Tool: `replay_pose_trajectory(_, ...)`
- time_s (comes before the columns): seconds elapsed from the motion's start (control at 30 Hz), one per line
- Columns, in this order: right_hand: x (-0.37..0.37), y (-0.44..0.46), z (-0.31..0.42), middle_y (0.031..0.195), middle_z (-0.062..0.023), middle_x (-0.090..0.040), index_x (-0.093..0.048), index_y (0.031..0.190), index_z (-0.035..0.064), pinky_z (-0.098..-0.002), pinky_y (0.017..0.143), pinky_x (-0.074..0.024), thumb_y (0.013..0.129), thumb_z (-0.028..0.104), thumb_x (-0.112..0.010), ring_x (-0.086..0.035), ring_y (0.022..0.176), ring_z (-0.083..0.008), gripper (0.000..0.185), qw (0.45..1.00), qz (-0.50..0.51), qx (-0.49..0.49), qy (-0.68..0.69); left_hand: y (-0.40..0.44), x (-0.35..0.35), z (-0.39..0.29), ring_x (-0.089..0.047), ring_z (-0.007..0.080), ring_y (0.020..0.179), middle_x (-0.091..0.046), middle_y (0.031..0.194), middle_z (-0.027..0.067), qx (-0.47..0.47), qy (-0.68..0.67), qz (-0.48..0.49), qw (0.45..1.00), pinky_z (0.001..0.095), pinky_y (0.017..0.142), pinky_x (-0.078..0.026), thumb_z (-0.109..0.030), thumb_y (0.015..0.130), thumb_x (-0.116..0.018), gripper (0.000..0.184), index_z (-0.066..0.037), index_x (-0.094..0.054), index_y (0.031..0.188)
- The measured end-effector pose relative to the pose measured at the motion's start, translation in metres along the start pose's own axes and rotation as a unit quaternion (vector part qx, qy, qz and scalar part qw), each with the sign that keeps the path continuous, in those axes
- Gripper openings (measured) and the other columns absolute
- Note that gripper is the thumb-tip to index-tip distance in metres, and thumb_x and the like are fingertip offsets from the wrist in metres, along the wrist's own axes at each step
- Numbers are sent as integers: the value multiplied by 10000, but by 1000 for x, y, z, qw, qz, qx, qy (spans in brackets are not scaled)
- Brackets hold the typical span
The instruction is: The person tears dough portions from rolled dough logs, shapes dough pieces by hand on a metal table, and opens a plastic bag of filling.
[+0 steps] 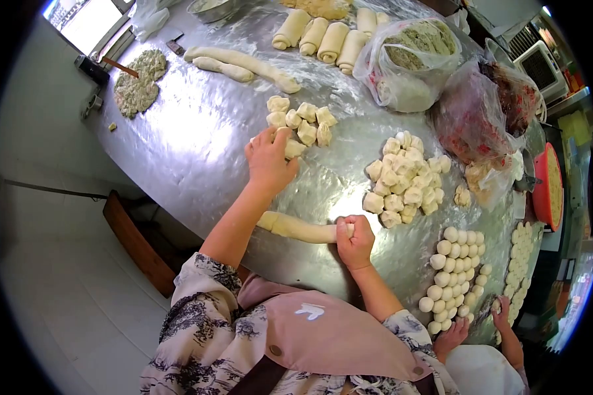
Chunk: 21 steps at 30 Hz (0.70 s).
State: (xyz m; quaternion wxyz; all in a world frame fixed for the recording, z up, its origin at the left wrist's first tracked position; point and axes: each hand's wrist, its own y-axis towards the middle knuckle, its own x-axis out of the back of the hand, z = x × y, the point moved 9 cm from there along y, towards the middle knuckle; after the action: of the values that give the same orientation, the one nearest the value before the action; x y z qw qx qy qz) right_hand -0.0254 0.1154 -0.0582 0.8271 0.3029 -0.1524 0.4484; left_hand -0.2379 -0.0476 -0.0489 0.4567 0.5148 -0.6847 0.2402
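Note:
My right hand (pixel 354 242) is closed in a fist around one end of a dough rope (pixel 296 229), and a little dough shows past the fingers. The rope lies on the metal table in front of me, running left under my left forearm. Farther out, my left hand (pixel 270 158) is at the near edge of a small group of torn dough pieces (pixel 307 112). Its curled fingers and thumb are around one dough piece (pixel 294 149), which is partly hidden by the hand.
Right of centre is a heap of dough pieces (pixel 405 178), with rows of dough balls (pixel 451 270) nearer. Two dough ropes (pixel 237 62), thick dough rolls (pixel 334 43) and plastic bags of filling (pixel 471 112) lie farther back. A co-worker's hands (pixel 451 337) are at lower right.

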Motion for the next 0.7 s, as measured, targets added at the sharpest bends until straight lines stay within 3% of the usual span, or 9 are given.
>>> replay_pose_trajectory(0.1,1,0,0,775,-118,-587,-590,845,50,-383,599,-483,875,159,-688,-590,665,-300,150,1000,4,-5,-3,7,7,-7,-365,387,1347,-385,1461,148,28,43,27,998,580,1078,-257,-243,715,-751,791,-246,-421,1434)
replay_pose_trajectory(0.2,2,2,2,770,-119,-589,-593,844,51,-380,598,-483,873,163,-692,-591,663,-299,152,1000,-3,2,10,16,5,-13,-310,415,1390,-304,1532,150,-39,127,32,991,610,1096,-241,-257,696,-758,885,-305,-350,1481)
replay_pose_trajectory(0.3,1,1,0,768,-118,-591,-595,842,53,-380,598,-484,870,164,-696,-592,662,-299,154,1000,-1,-1,9,25,-3,-4,-265,415,1422,-252,1569,152,-22,80,104,991,622,1115,-215,-278,687,-760,876,-315,-365,1468)
replay_pose_trajectory(0.7,2,1,4,777,-127,-604,-597,844,49,-395,610,-492,869,165,-695,-602,678,-312,154,1000,-6,6,-9,23,-6,1,-334,391,1396,-262,1574,161,-34,44,115,992,529,1082,-287,-305,701,-745,833,-299,-387,1453)
